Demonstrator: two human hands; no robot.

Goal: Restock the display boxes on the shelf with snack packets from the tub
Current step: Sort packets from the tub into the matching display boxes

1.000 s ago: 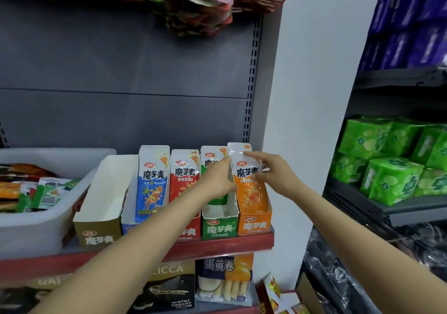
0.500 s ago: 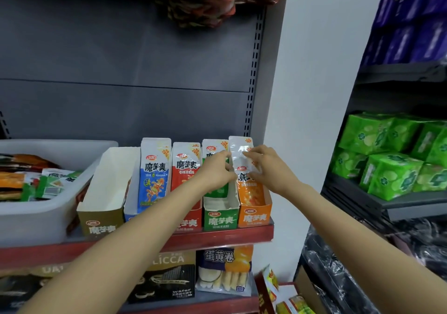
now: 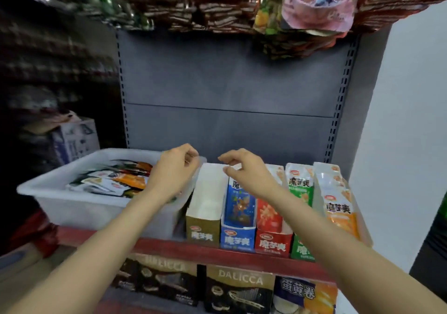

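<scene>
Nearest, on the shelf edge, stand the display boxes; the olive box shows no packets, its long axis running front to back. Above it the right hand hovers, fingers loosely curled, holding nothing. The left hand, likewise loosely curled and holding nothing, hangs over the tub rim; the snack packets lie at nine o'clock from its fingers, so the left is nearer.
</scene>
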